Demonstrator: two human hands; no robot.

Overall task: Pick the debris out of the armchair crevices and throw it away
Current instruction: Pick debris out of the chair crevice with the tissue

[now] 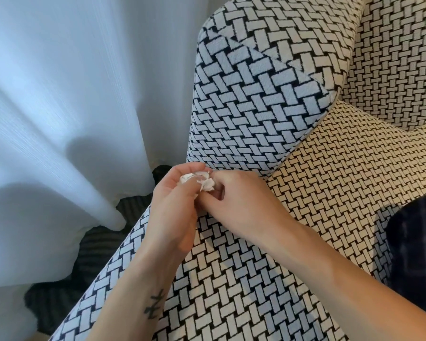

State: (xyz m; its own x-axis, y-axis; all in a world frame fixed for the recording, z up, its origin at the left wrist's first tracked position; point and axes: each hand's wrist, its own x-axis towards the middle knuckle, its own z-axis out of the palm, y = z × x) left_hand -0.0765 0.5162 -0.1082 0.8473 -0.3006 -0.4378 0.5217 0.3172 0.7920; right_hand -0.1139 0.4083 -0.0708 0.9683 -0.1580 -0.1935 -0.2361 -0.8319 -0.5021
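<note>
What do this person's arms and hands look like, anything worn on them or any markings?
Both arms are bare, with no sleeves in view. The left hand and right hand wear no gloves, and no rings, watch or bracelet show. The left forearm carries a small dark tattoo of angular crossing strokes partway up from the wrist.

Single head-worn view, looking forward and steeply down, close over the armchair seat. Frame layout: armrest from centre toward 12 o'clock, curtain filling 8 to 11 o'clock, seat back at 1 to 2 o'clock.
</note>
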